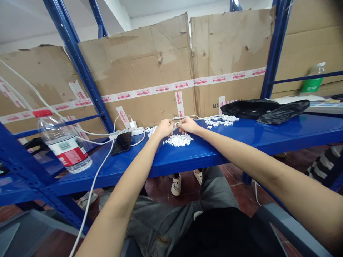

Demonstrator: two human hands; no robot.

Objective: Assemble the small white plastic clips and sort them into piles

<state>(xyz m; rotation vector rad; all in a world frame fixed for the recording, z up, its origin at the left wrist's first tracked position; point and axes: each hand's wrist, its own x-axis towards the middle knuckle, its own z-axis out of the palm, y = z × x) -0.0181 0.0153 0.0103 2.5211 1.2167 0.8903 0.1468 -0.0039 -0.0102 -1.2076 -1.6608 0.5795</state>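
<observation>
Both my hands meet over the blue shelf [214,144], just behind a heap of small white plastic pieces [179,140]. My left hand [165,127] has its fingers curled in a pinch, and whatever is between them is too small to make out. Close beside it, my right hand [187,125] is pinched as well, its fingertips facing the left ones. More white pieces [223,120] lie spread to the right of my right hand. A few others [151,130] show behind my left wrist.
On the left are a black phone [122,143], a white power strip [134,131], loose white cables and a large water bottle [65,142]. A black plastic bag [268,109] lies at the right. Cardboard sheets [144,64] stand behind, between blue posts.
</observation>
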